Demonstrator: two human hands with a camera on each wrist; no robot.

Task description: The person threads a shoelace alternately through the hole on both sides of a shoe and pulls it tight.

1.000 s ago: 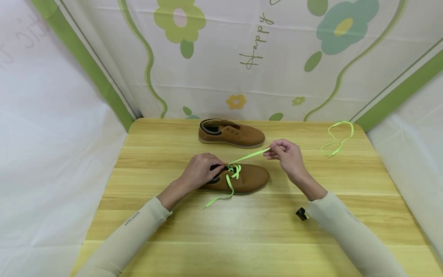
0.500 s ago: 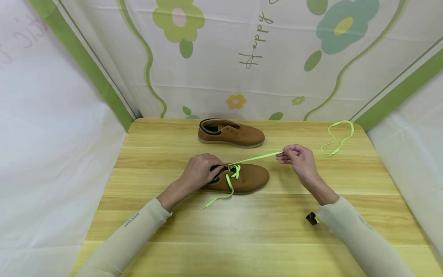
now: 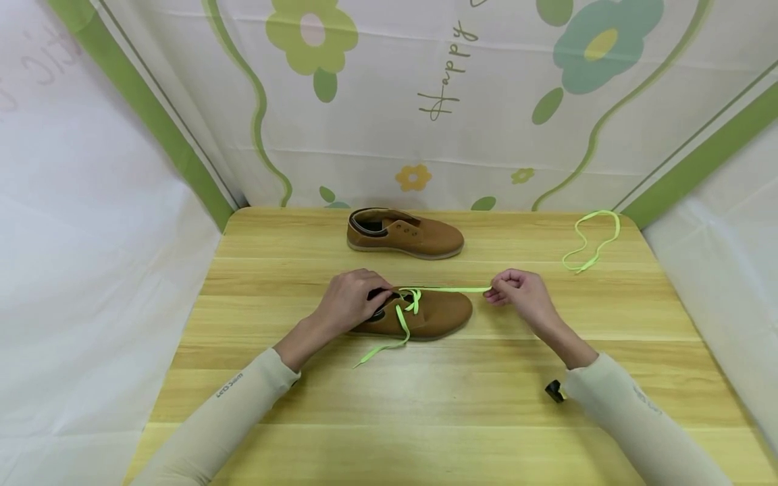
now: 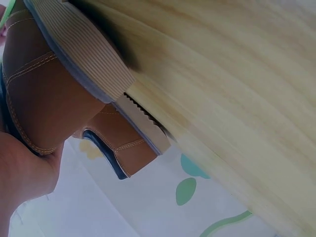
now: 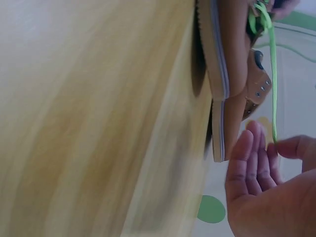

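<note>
A brown shoe (image 3: 446, 318) with neon green lacing lies nearer me, its toe to the right. My left hand (image 3: 354, 298) grips this shoe at its opening, thumb and fingers on the upper by the eyelets; in the left wrist view the hand (image 4: 24, 173) is by the heel. My right hand (image 3: 524, 297) pinches the green shoelace (image 3: 452, 289) between thumb and fingers, beyond the toe. That lace runs taut and nearly level from the eyelets. Its other end hangs over the near side onto the table. The left fingertips are partly hidden.
Behind stands a second brown shoe (image 3: 434, 237) with bare eyelets. Another green shoelace (image 3: 618, 228) lies loosely looped at the table's back right. A small black object (image 3: 554, 391) sits at the right cuff. The wooden table (image 3: 425, 418) ends at a flower-printed curtain (image 3: 365, 128).
My right hand has moved right and then toward me, drawing the lace out and lowering it from a slant to nearly level. My left hand has stayed on the shoe.
</note>
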